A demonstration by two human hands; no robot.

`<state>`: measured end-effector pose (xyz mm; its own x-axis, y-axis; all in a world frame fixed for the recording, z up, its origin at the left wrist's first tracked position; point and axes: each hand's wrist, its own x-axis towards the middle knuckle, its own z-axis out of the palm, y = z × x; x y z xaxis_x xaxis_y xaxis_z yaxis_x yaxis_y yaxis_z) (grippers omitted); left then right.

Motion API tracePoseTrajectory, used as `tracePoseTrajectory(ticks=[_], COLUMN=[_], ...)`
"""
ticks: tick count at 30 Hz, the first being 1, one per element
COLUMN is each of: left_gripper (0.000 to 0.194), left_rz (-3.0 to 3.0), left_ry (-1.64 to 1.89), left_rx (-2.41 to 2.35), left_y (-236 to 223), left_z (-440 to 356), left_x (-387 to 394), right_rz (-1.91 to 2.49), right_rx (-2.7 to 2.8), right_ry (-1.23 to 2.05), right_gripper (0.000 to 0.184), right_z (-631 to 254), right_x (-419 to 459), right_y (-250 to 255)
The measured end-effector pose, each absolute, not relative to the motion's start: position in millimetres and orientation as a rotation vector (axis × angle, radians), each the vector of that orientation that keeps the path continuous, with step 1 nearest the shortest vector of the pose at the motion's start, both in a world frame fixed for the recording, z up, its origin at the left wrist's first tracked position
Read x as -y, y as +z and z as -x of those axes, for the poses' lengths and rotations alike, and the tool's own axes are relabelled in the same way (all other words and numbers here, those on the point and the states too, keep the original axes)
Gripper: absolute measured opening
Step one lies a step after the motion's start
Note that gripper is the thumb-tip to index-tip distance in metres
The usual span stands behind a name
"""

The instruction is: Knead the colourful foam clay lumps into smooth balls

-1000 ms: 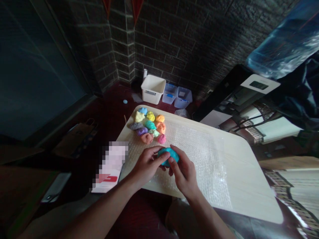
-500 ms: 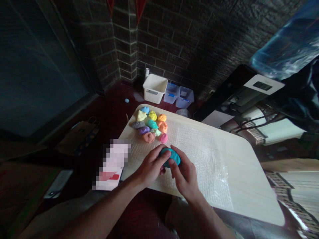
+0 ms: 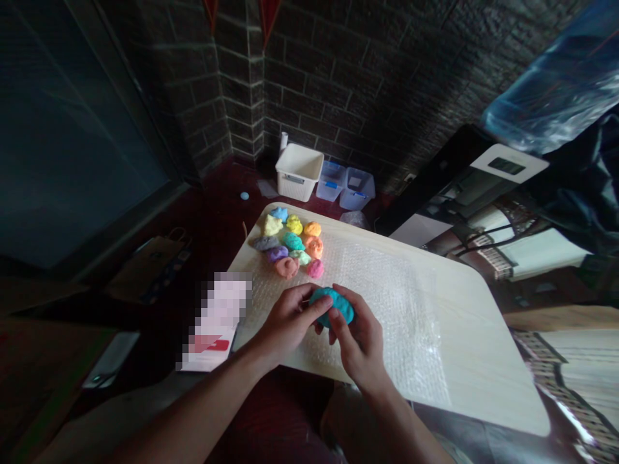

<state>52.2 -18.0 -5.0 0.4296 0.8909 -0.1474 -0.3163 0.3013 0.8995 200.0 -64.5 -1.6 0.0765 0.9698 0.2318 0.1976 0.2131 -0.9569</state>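
Here, we hold the blue lump (image 3: 342, 310) over the near side of the table (image 3: 476, 335), our left hand (image 3: 289, 316) and right hand (image 3: 363, 335) both curled around it, thumbs pressing its top.

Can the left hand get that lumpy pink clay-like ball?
Probably yes: the pink ball lies just past the left hand, with nothing visible between them. But its grip must first leave the turquoise, rounded, clay-like lump, which the right hand holds too.
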Motion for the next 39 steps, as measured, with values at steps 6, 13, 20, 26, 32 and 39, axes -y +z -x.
tracePoseTrajectory(ticks=[6,13,20,26,32,39], left_gripper=[0.032,0.030,0.029,0.028,0.030,0.030], left_rz=[-0.971,-1.072,-1.115,-1.082,-0.975,-1.199], left_ry=[0.888,0.885,0.841,0.844,0.946,0.884], left_rx=[-0.752,-0.729,-0.694,-0.692,-0.614,-0.685], left_y=[-6,-5,-6,-6,-7,-10], left_z=[-50,-49,-46,-50,-58,-49], left_x=[16,15,14,15,17,11], right_rz=[1.201,1.190,1.190,1.222,1.266,1.420], right_rx=[1.369,1.449,1.463,1.315,1.146,1.614], right_ry=[0.909,0.955,0.954,1.027,0.931,0.690], right_gripper=[0.031,0.025,0.025,0.021,0.032,0.039], right_z=[-200,-208,-212,-210,-207,-226], right_x=[65,67,68,68,66,66], right_y=[1,3,1,-6,-6,1])
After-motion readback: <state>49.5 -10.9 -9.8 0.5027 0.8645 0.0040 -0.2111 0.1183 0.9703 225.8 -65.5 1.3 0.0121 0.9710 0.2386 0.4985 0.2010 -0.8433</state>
